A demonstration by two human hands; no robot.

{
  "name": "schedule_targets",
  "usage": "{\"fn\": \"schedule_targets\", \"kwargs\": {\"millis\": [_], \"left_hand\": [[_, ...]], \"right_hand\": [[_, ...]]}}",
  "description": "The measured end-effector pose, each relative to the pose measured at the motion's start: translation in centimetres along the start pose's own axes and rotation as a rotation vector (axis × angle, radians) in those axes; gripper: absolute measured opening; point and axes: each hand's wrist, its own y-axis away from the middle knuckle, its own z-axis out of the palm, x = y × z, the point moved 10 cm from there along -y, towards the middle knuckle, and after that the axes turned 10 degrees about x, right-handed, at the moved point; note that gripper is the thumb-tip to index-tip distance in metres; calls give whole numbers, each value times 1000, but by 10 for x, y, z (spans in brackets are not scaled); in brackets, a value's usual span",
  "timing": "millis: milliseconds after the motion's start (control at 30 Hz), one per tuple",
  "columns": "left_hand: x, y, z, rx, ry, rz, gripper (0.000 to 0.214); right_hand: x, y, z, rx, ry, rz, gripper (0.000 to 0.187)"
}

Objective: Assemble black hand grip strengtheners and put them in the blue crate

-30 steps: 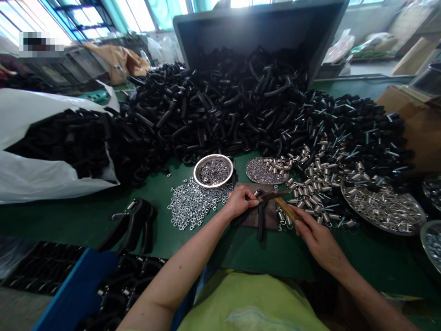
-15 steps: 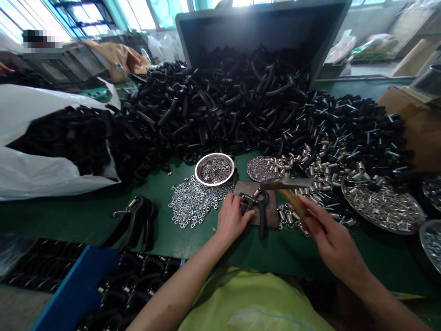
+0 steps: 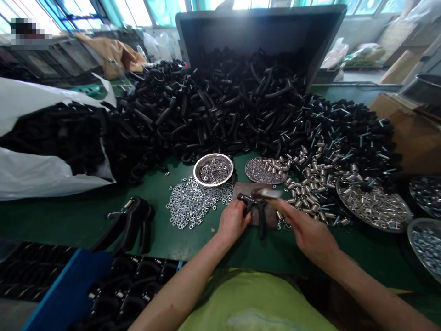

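My left hand (image 3: 234,219) is closed around one handle of a black hand grip strengthener (image 3: 262,218), which lies on a brown metal plate (image 3: 241,187). In my right hand (image 3: 312,234) is a hammer (image 3: 270,193), gripped by its wooden handle. The hammer head, blurred by motion, is over the top of the hand grip and partly hides it. Left of the plate, loose nuts (image 3: 189,207) lie in a heap beside a round steel bowl (image 3: 196,172) of small metal parts. Several springs (image 3: 310,197) are scattered to the right, near my right hand.
Black handles (image 3: 213,110) are piled high in front of a tipped grey bin (image 3: 262,32). Finished-looking hand grips (image 3: 132,225) stand at left, above a blue-edged crate (image 3: 65,285). Trays of pins (image 3: 375,207) and nuts (image 3: 427,246) are at right. A white sack (image 3: 51,172) lies at left.
My right hand has brought the hammer down and left, onto or just above the hand grip. My left hand stays on the handle. The view has shifted slightly.
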Motion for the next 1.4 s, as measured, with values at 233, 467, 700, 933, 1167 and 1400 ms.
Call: {"fn": "schedule_targets", "kwargs": {"millis": [233, 467, 700, 933, 1167, 1400], "left_hand": [[2, -2, 1, -26, -9, -5, 8], [1, -3, 2, -33, -42, -16, 9], [-1, -5, 3, -55, -50, -36, 12], [-12, -7, -13, -37, 4, -94, 14], [-123, 21, -144, 300, -110, -348, 18], [-256, 99, -258, 337, -428, -631, 33]], "right_hand": [[2, -2, 4, -7, 64, -47, 50], [11, -11, 13, -100, 161, -56, 47], [42, -27, 29, -117, 263, 45, 44], [30, 5, 12, 33, 180, -97, 47], [31, 84, 39, 84, 245, -577, 46], [17, 85, 65, 41, 220, -702, 39]]}}
